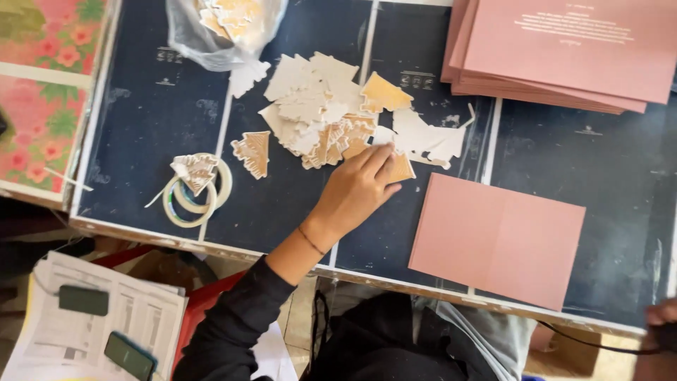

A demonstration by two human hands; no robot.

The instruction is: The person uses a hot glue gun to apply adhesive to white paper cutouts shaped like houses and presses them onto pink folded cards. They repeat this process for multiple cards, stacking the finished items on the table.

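Bench inventory, as I read it from the head cam. Landmark: the pile of die-cut paper shapes (321,109), mid-top of the dark cutting mat (151,127).

1. Left hand (356,187) – at the pile's lower right edge, palm down, fingers (374,161) flat and together on a tan cut-out (400,169). Pressing it to the mat, not pinched or lifted. Black sleeve, thin bracelet at the wrist.
2. Right hand (659,314) – far right of the pile, at the frame's edge, only partly in view. A black cord (585,342) runs up to it; I can't tell whether it is closed on anything.
3. Pile itself – white and tan pieces, scalloped edges, some overlapping, approx. triangular.
4. Single patterned cut-out (254,152) – just left of the pile, lying alone.
5. Tape rolls (197,190) – further left and lower, two rings overlapping, one more cut-out resting on top.
6. Clear plastic bag (226,28) – above-left of the pile, more cut-outs inside.
7. Pink folded card (497,240) – lower right of the pile, flat, near the mat's front edge.
8. Stack of pink cards (564,49) – upper right of the pile, fanned slightly.
9. Floral sheets (42,85) – far left, beyond the mat.
10. Printed papers w/ two dark phones (106,331) – below-left, off the bench.
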